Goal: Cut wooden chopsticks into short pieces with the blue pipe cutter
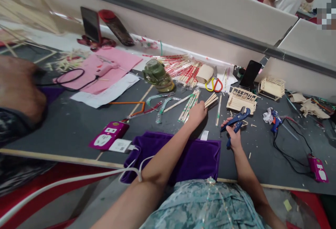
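Note:
My left hand (197,112) is closed around a small bundle of pale wooden sticks (211,99), whose ends point to the upper right. In my right hand (234,135) are blue-handled cutters (238,119), with my fingers wrapped round the handles. Just left of my left hand lie wrapped chopsticks (187,107) with green print. One more wrapped stick (218,109) lies between my two hands. Beyond the cutters stands a small model made of sticks (242,100). Below my left forearm a purple cloth (202,157) is spread at the table edge.
A green-lidded jar (159,76), scissors (214,84) and red-printed chopstick packs (181,68) lie towards the back. A blue glue gun (275,122) with its cable lies right. A pink glue gun (106,67), a purple power strip (109,135) and another person's hand (19,85) are left.

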Tool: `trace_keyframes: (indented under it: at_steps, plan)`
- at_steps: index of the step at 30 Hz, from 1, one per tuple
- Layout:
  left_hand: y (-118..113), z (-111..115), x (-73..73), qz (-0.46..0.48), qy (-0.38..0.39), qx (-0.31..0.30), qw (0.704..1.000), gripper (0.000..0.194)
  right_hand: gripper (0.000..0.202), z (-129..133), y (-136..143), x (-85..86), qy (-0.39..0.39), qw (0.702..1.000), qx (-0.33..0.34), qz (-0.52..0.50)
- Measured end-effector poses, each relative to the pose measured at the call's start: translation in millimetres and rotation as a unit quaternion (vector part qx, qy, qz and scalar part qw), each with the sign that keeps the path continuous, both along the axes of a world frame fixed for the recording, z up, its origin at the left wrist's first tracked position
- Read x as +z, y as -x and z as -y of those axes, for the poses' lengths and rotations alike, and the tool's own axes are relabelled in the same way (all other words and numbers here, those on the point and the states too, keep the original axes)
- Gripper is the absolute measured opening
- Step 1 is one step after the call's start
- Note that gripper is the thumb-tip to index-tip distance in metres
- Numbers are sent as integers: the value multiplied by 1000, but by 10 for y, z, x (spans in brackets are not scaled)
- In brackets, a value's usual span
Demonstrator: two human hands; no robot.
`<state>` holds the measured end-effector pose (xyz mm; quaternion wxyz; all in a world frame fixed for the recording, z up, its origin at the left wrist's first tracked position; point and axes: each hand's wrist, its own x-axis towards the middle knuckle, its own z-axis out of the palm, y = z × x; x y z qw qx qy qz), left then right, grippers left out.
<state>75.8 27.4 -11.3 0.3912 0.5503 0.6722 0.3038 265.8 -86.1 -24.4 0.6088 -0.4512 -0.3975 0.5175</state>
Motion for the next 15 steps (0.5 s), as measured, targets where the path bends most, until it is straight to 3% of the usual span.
trace_keyframes:
  at_steps: [2,5,10,15]
  plan:
    - [-28,4,23,-147,-24,-24,989,10,38,1,-2,-4,-1,1000,3,-3]
    - [-84,29,58,-299,-44,-65,951,22,38,4,-8,-9,2,1000,7,-10]
    - [-103,142,77,-343,-101,-97,929,26,36,5,-13,-8,2,1000,10,-16]
    - [11,295,70,-326,-137,-124,927,29,34,10,-11,-6,-2,1000,11,-23]
